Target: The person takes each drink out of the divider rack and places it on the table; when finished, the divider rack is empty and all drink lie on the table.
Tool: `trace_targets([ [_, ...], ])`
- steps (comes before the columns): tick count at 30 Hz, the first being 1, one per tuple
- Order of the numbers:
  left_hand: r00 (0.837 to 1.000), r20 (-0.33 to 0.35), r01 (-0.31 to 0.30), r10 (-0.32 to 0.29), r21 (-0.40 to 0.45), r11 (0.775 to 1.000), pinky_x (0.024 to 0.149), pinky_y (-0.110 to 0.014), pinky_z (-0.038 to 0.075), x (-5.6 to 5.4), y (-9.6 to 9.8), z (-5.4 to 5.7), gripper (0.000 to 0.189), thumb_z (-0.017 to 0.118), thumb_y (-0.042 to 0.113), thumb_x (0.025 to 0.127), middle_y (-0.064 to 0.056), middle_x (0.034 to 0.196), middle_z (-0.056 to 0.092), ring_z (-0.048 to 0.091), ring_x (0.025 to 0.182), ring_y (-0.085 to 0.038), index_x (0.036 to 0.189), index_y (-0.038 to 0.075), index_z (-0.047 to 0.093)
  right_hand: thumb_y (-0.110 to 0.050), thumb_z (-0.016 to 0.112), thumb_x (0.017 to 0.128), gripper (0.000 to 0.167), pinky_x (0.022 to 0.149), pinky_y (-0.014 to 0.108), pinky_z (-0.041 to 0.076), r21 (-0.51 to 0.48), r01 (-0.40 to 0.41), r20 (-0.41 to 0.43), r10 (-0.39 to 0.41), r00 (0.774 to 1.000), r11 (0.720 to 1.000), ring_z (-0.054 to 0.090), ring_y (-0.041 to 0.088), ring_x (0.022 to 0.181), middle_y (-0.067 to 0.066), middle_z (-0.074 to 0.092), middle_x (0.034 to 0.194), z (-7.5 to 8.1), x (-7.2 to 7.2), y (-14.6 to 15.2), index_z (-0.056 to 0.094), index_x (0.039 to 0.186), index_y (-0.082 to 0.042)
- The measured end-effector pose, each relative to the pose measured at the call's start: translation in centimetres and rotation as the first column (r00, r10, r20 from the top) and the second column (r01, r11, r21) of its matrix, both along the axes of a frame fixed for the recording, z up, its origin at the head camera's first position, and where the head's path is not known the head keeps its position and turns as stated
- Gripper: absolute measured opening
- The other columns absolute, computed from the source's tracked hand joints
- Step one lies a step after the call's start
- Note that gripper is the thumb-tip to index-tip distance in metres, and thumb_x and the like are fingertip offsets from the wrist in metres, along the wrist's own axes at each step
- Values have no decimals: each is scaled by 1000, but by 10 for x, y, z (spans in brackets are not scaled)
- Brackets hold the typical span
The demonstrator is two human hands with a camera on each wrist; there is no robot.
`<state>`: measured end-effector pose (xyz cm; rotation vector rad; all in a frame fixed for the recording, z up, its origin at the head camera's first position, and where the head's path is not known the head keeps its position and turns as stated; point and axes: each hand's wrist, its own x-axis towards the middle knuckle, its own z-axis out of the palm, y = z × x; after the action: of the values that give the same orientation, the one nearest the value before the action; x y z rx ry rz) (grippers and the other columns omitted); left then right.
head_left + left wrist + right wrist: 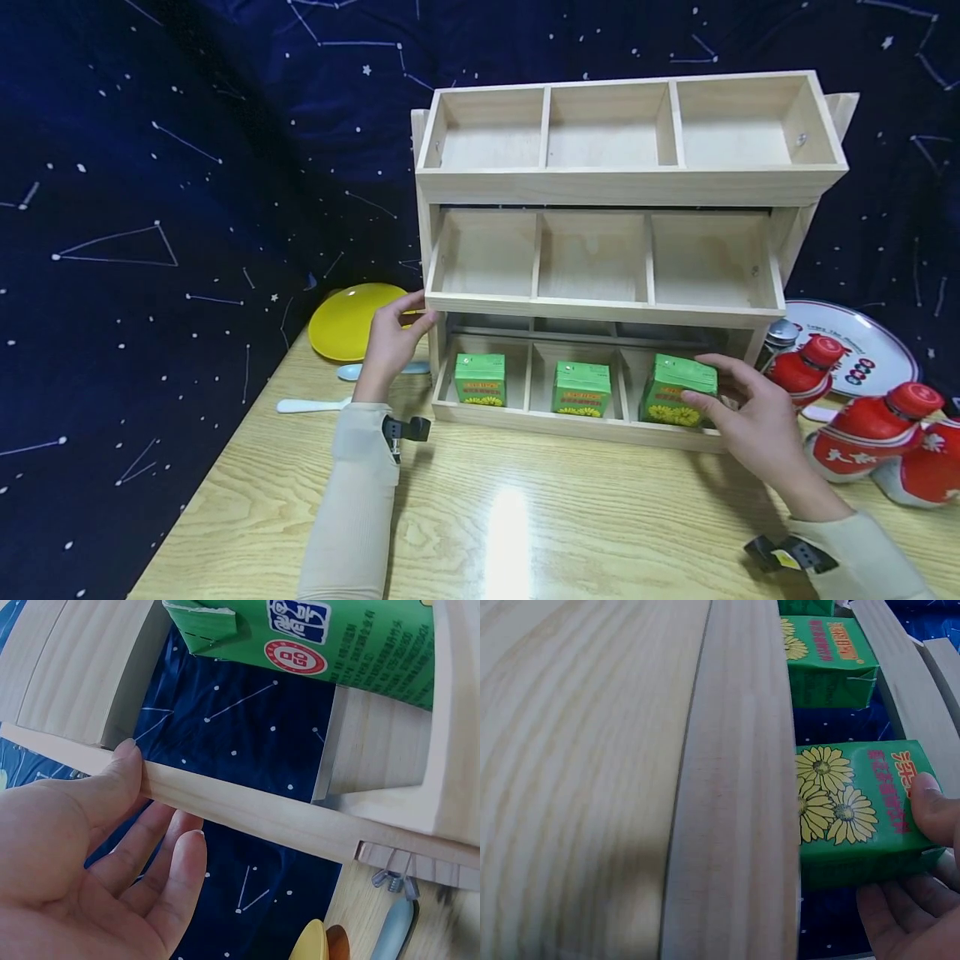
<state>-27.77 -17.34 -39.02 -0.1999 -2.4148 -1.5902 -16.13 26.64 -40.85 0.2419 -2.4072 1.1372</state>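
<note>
A three-tier wooden rack point(480, 304) stands on the table, each tier split into three compartments. My left hand point(395, 337) holds its left side post point(225, 802), thumb on one face and fingers behind. In the bottom tier, one green drink carton point(480, 379) is in the left compartment and another carton point(582, 388) in the middle one. My right hand point(757, 417) grips a third green carton point(678, 390), which sits tilted in the right compartment. In the right wrist view, yellow flowers show on this carton point(847, 802), with the thumb over its face and fingers beneath.
Left of the rack lie a yellow plate point(352, 321), a blue spoon point(350, 372) and a white utensil point(311, 406). On the right are red-and-white bottles point(862, 442), a metal-capped shaker point(782, 333) and a white plate point(892, 350). Dark star-patterned cloth point(187, 250) hangs behind.
</note>
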Motion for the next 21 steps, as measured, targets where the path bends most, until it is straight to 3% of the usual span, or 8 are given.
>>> trace_targets([
  [5, 1000, 3, -3, 3, 3, 1000, 91, -39, 54, 0, 0, 0, 44, 70, 25, 94, -5, 125, 63, 60, 111, -26, 136, 17, 61, 1, 81, 80, 50, 75, 4, 47, -14, 37, -8, -37, 999, 999, 58, -9, 90, 7, 64, 109, 11, 7, 1, 63, 127, -6],
  [12, 1000, -1, 1, -1, 5, 1000, 91, -39, 54, 0, -1, 0, 44, 70, 24, 93, -4, 124, 64, 61, 110, -26, 136, 16, 62, 3, 82, 78, 53, 75, 3, 46, -45, 113, -55, -115, 992, 993, 58, -11, 88, -24, 59, 102, 23, 20, 12, 63, 127, -3],
  [21, 1000, 8, -7, 7, -10, 1000, 92, -40, 54, 1, 0, 0, 43, 69, 26, 94, -5, 125, 62, 60, 111, -27, 137, 19, 61, 6, 80, 78, 52, 73, 4, 47, -83, 156, -44, -160, 986, 984, 60, -5, 87, -17, 62, 104, 32, 41, 30, 62, 126, 1],
])
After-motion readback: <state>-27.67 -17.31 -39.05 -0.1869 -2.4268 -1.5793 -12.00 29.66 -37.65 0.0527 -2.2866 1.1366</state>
